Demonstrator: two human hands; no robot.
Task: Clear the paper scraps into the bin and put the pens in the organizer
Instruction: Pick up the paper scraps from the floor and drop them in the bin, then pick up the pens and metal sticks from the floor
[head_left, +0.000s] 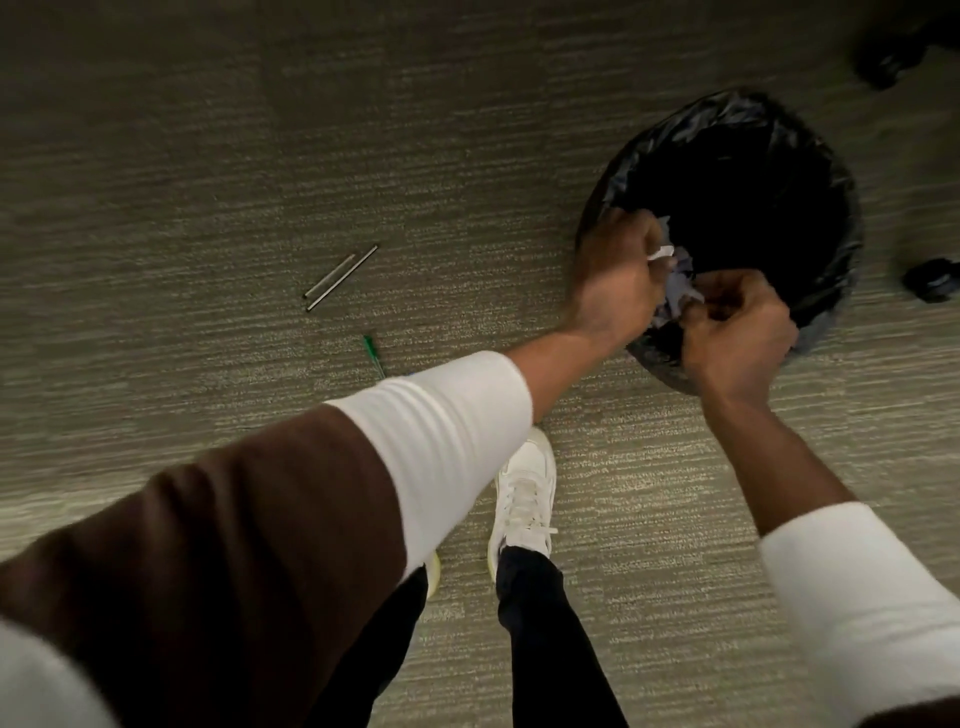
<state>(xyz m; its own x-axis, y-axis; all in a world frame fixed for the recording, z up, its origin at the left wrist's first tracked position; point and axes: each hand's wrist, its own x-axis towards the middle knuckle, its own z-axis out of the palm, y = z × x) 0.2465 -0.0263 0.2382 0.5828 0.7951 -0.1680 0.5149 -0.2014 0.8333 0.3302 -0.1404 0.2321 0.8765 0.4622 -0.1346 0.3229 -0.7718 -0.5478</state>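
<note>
Both my hands are over the near rim of a round bin (810, 156) lined with a black bag. My left hand (615, 270) and my right hand (737, 332) are closed together around a crumpled bunch of white paper scraps (675, 283), held above the bin's opening. On the carpet to the left lie two dark pens (340, 278) side by side, and a green pen (373, 353) lies closer to me, partly hidden by my left sleeve. No organizer is in view.
Grey-green carpet covers the floor. My white shoe (522, 499) and dark trouser leg stand below the hands. Black chair casters sit at the far right (932, 278) and top right (883, 62).
</note>
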